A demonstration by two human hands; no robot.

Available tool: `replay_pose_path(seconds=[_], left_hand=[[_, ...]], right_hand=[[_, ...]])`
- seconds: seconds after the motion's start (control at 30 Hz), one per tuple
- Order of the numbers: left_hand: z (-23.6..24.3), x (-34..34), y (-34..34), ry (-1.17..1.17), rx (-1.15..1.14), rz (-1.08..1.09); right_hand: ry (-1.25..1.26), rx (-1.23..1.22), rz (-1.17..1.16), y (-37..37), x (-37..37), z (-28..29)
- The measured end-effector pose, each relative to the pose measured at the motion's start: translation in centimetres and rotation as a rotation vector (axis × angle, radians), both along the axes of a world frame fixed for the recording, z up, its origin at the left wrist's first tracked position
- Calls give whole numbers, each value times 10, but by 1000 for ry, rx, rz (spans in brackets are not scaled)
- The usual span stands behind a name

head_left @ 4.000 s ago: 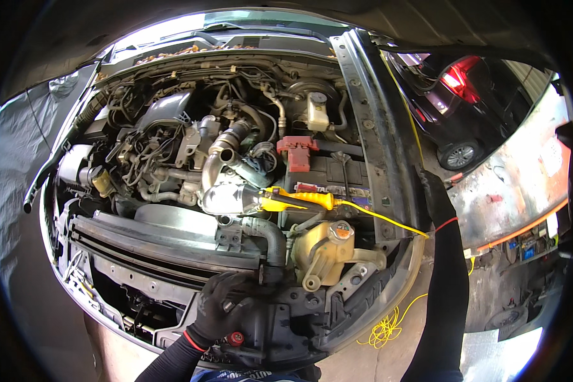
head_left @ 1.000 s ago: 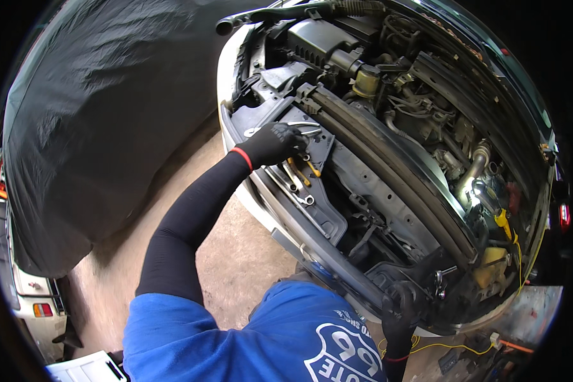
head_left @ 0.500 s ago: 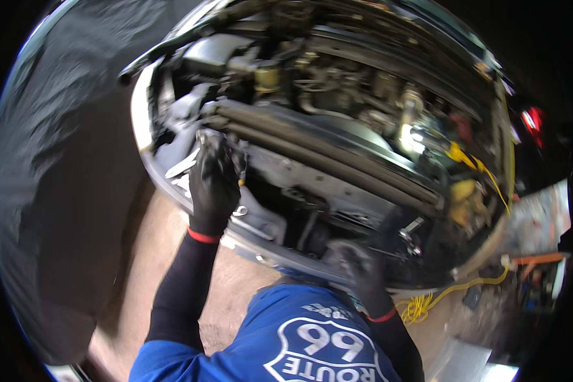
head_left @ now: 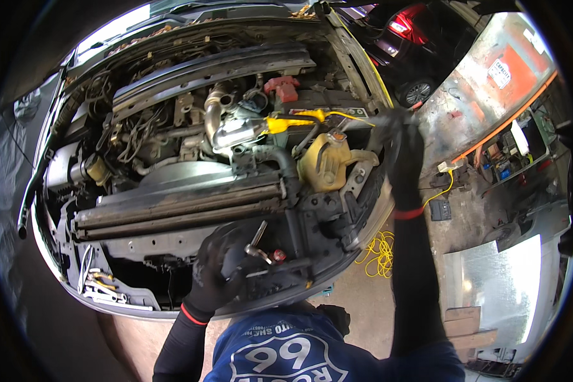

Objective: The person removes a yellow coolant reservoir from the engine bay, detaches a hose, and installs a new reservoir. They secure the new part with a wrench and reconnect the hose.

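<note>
My left hand (head_left: 215, 270), in a black glove with a red cuff, is over the front edge of an open engine bay. Its thumb and fingers are apart, and nothing shows between them. Beside its fingertips, a chrome ratchet (head_left: 256, 245) lies on a dark surface next to a small red-ended piece (head_left: 277, 256). My right hand (head_left: 401, 149), gloved in black too, is raised at the bay's right edge. Motion smears its fingers, close to the cord of a lit work light with a yellow handle (head_left: 296, 121); whether it touches the cord is unclear.
Pliers and wrenches (head_left: 105, 290) lie at the bay's front left. A yellowed plastic reservoir (head_left: 325, 162) stands near the right side, behind the radiator (head_left: 178, 210). Yellow cord (head_left: 379, 254) lies coiled on the floor. Farther right are a dark car (head_left: 420, 44) and a metal sheet (head_left: 496, 293).
The view has swung right. My left hand has left the tools at the front left and is beside the ratchet. My right hand has gone from the front edge up to the right side.
</note>
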State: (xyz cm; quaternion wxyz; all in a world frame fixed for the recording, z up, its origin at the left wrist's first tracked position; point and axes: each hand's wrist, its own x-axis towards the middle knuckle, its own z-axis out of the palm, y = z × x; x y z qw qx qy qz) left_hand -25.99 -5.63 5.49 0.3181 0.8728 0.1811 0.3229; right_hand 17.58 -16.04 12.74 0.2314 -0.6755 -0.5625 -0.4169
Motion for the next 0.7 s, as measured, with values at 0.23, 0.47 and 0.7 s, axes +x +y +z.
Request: replay_pose_path(seconds=[0.23,0.47,0.7], left_hand=[[-56,-20,-7,136,-133,567],[-106,-123,-32,307,176,1189],[-146,-158,-51,335,20,1365]], right_hand=[[149,-185,-95,106,286,-55],[326,-190,105,166,333,-91],[458,-219,272,194,334,-68]])
